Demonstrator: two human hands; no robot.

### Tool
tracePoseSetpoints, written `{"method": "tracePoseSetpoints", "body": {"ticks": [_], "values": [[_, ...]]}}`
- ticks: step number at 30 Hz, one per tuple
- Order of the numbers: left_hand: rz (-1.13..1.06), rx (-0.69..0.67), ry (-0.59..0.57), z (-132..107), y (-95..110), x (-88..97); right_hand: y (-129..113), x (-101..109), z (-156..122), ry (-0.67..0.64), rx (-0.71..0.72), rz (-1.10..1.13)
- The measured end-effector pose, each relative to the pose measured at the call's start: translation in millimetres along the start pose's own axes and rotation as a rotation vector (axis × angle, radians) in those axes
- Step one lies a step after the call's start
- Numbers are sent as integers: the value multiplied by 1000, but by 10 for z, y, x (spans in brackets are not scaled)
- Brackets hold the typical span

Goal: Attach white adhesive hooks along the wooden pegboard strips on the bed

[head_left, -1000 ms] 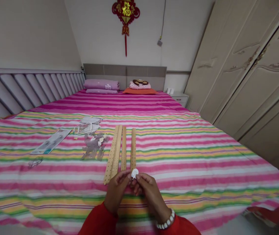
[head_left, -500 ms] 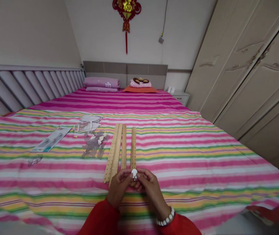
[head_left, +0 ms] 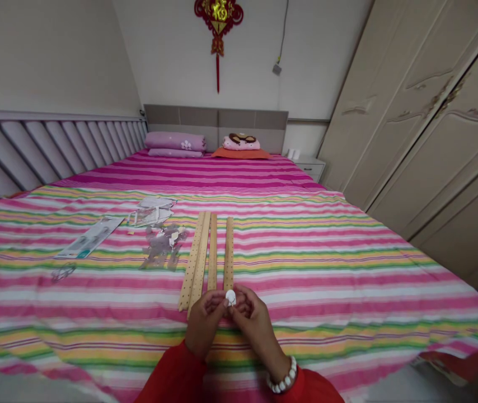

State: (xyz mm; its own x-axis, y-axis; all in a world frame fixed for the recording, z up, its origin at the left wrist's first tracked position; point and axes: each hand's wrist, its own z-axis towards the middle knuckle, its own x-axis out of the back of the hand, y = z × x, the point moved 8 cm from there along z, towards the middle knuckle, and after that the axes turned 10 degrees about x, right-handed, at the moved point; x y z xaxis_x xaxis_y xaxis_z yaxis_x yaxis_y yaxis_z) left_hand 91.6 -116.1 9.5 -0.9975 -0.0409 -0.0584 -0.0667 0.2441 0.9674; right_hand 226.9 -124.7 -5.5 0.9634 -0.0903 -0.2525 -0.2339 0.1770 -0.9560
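While both hands pinch the white disc (head_left: 230, 297), left hand (head_left: 205, 324) and right hand (head_left: 252, 323) ready it; next comes seating it on the strip (head_left: 228, 252).

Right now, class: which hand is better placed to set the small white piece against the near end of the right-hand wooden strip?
Probably the right hand: its fingertips pinch the small white piece from the side of the right-hand wooden strip. The left hand only steadies it.
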Motion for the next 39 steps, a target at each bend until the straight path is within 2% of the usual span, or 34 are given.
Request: {"method": "tracePoseSetpoints", "body": {"ticks": [4,10,14,18,23,28,32,39], "values": [[21,-30,6,-38,36,-27,-103,-23,-21,-2,72,-114],[138,-119,42,-53,49,19,-427,-30,-89,4,325,-402],[219,-135,23,-30,16,26,-518,-43,-73,-19,373,-474],[228,-101,7,-21,-6,10,-423,-2,48,-12,296,-389],[195,22,-48,-21,-49,-22,-226,48,193,-1,145,-174],[130,103,-97,-13,-13,-4,-205,-1,198,-134,35,-108],[162,88,-91,17,32,26,-121,-13,139,-201,-97,-39],[210,29,-113,101,75,-39,44,13,-4,-151,-273,55]]}}
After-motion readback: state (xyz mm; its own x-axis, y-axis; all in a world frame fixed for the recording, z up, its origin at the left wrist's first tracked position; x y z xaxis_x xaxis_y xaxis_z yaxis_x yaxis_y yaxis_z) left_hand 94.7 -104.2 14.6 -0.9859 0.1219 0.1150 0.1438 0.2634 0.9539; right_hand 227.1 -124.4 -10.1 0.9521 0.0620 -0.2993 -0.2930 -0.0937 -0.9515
